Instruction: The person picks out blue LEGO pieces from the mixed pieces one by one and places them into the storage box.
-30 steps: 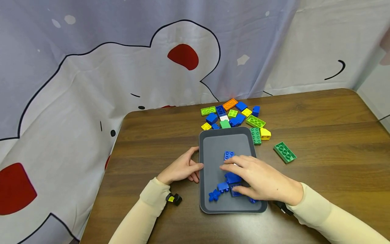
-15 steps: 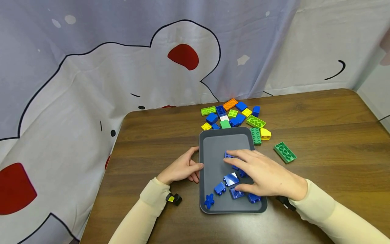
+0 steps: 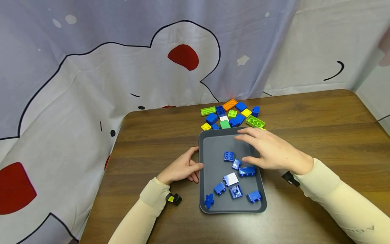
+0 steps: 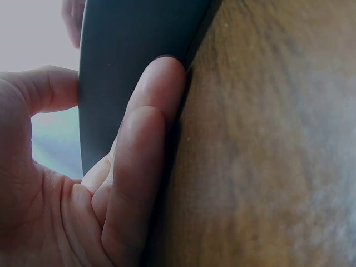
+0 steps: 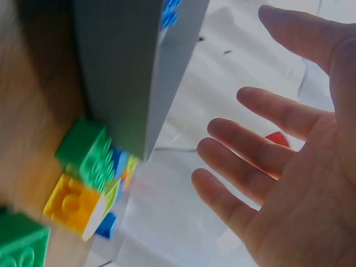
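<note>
The grey tray (image 3: 211, 145) lies on the worktop (image 3: 158, 135), its long sides running towards the worktop's far edge. At its left edge the left grip (image 3: 181, 166) pinches the rim, thumb over the inside and fingers against the outer wall. The right grip (image 3: 271, 147) hangs over the tray's right edge, wide open with fingers spread, and has hold of nothing. In the tray are blue bricks (image 3: 231, 179): a studded square brick (image 3: 229, 156) sits farthest from the near edge, a star-shaped piece (image 3: 209, 201) lies by the near left corner, and a short brick (image 3: 254, 196) by the near right one. Mixed-colour bricks (image 3: 232, 114) cluster between the tray's far edge and the worktop's; the right wrist view shows a green brick (image 5: 83, 153) touching or almost touching a yellow brick (image 5: 72, 208).
</note>
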Action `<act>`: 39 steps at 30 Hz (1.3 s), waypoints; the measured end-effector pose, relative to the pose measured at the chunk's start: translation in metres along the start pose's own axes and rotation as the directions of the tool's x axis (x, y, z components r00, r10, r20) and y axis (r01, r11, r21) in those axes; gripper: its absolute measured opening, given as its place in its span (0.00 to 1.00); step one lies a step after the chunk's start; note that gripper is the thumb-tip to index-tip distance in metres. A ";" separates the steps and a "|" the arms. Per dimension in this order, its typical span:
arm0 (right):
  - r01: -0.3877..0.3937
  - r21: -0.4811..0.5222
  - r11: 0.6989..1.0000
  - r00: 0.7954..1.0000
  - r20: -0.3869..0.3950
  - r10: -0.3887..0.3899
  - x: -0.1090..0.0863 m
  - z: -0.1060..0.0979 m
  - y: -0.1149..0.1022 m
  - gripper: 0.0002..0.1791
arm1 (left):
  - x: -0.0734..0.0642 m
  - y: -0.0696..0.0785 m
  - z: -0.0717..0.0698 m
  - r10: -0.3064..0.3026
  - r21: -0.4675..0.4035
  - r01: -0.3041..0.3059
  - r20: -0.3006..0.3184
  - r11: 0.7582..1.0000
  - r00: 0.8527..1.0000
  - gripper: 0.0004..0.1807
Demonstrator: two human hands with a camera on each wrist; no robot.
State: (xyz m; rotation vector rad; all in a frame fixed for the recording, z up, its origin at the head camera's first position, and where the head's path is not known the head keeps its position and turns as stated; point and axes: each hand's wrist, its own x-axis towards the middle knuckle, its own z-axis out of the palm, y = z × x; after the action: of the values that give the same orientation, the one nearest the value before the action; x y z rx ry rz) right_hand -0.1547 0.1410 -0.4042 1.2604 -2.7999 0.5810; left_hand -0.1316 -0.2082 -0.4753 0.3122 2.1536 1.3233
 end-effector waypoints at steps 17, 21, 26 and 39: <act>-0.193 -0.078 0.978 0.980 0.030 0.196 0.040 -0.013 0.087 0.29 | 0.001 -0.001 0.000 -0.003 -0.008 0.003 0.005 1.000 1.000 0.44; -0.207 -0.098 0.973 0.975 0.055 0.213 0.046 -0.012 0.100 0.27 | 0.001 0.000 0.000 -0.004 -0.004 0.004 0.000 1.000 1.000 0.44; -0.250 -0.139 0.958 0.957 0.118 0.267 0.050 -0.010 0.110 0.27 | 0.000 0.000 0.000 -0.007 -0.002 0.007 -0.001 1.000 1.000 0.43; -0.324 -0.173 0.930 0.937 0.077 0.341 0.029 -0.008 0.125 0.16 | 0.000 0.000 0.000 -0.008 0.000 0.008 0.005 1.000 1.000 0.44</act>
State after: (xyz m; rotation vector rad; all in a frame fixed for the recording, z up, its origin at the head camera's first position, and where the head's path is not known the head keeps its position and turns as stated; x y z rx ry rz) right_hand -0.2660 0.1988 -0.4332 0.8146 -3.1007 0.2959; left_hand -0.1320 -0.2085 -0.4757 0.3059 2.1484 1.3164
